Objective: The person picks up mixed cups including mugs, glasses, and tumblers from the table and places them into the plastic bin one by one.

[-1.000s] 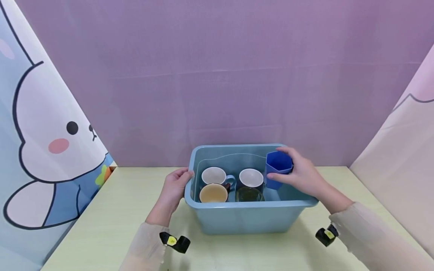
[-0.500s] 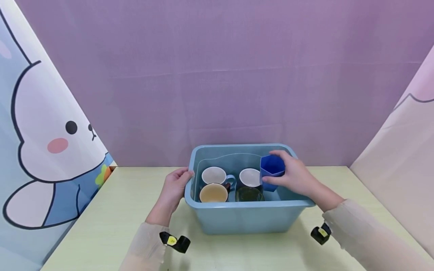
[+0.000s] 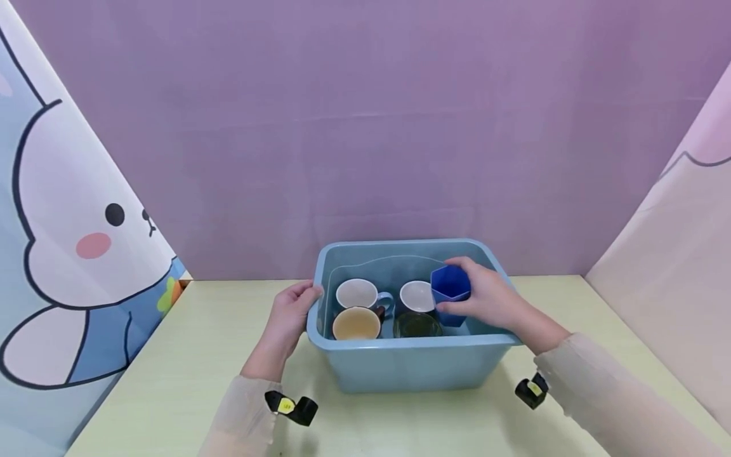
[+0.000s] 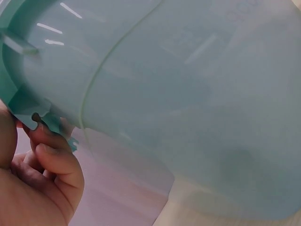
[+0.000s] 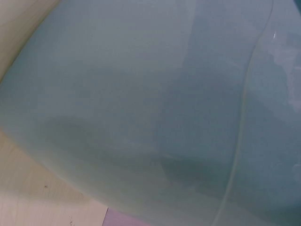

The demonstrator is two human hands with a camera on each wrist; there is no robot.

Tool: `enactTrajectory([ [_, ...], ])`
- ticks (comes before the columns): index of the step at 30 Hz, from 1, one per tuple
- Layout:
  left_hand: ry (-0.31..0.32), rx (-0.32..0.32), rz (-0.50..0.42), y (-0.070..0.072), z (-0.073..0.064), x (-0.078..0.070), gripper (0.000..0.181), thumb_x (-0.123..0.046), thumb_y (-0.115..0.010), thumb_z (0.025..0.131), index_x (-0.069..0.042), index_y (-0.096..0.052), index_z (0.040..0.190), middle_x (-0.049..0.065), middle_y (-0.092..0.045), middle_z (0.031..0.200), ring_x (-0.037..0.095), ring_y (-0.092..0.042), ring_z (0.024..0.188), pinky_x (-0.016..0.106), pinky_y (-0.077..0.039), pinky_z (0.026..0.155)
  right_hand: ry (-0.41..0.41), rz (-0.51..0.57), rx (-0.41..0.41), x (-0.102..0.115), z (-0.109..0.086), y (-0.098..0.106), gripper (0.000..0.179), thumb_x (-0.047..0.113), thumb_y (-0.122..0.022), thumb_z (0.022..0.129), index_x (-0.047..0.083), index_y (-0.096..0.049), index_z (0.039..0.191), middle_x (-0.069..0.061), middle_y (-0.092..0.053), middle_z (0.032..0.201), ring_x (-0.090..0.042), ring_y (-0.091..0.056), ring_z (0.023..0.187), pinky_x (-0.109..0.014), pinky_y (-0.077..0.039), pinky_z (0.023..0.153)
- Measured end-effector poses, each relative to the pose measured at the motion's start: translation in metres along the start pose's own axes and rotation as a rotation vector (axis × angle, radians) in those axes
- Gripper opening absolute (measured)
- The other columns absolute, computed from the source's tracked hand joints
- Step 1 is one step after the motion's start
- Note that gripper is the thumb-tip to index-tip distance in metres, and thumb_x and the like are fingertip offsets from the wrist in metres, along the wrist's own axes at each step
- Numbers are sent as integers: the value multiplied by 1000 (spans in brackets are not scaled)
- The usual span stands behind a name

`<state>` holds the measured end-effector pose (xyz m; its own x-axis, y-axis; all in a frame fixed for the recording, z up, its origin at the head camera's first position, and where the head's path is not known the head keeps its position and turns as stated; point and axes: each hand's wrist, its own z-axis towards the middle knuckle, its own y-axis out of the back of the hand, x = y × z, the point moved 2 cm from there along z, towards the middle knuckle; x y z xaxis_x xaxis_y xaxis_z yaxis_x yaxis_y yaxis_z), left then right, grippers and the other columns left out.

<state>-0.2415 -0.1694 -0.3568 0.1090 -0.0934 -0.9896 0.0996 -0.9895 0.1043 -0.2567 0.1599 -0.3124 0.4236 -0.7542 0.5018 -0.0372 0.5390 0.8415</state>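
Observation:
A light blue plastic basin point(image 3: 411, 365) stands on the table, and my left hand point(image 3: 289, 315) grips its left rim, thumb on top and fingers curled beneath in the left wrist view. Inside the basin my right hand point(image 3: 485, 295) holds a dark blue hexagonal cup point(image 3: 451, 285) upright between thumb and fingers, at the right of the other cups. Beside it are a white-lined mug point(image 3: 417, 296) and a dark green glass point(image 3: 417, 325). Further left sit a mug with a blue handle point(image 3: 356, 293) and a cream-lined cup point(image 3: 356, 324). The basin's outer wall point(image 5: 117, 94) fills the right wrist view.
The pale wooden table point(image 3: 228, 355) reaches back to a purple cloth point(image 3: 365, 139). A curtain with a cartoon rabbit point(image 3: 74, 209) hangs at the left, a pale one point(image 3: 679, 254) at the right.
My right hand has moved left and slightly down inside the basin with the blue cup, bringing it next to the white-lined mug. My left hand keeps its grip on the rim.

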Motion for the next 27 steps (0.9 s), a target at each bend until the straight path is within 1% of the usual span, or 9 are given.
enactTrajectory([
  [4,7,1,-1,3,-1,0,40,-29,-50,95,-5,-57,127,19,-62,112,16,-64,81,30,-56,75,-17,9,29,1,1,-3,80,40,-77,75,3,-40,136,-21,-57,123,-38,-58,107,-46,-55,79],
  [10,15,-12,-15,6,-1,0,39,-28,-50,95,-5,-58,126,19,-63,112,15,-63,80,29,-55,75,-46,36,71,2,4,-5,80,37,-77,75,6,-39,138,-19,-55,127,-38,-55,112,-46,-55,80],
  [12,15,-14,-18,7,-1,0,39,-27,-50,95,-5,-58,126,19,-63,113,15,-63,81,29,-55,76,-47,42,82,2,4,-5,80,39,-77,76,6,-38,138,-20,-54,128,-39,-55,112,-47,-55,80],
  [20,18,-19,-26,6,0,0,39,-27,-50,95,-4,-58,125,19,-62,115,16,-64,84,32,-55,80,-53,25,123,0,5,-5,81,42,-76,75,5,-39,138,-20,-53,130,-40,-54,113,-49,-54,82],
  [27,19,-16,-32,6,1,0,40,-26,-50,95,-4,-57,127,21,-61,119,20,-64,91,37,-54,86,-70,30,185,0,7,-6,79,37,-76,77,4,-38,138,-21,-50,132,-41,-53,114,-51,-53,83],
])
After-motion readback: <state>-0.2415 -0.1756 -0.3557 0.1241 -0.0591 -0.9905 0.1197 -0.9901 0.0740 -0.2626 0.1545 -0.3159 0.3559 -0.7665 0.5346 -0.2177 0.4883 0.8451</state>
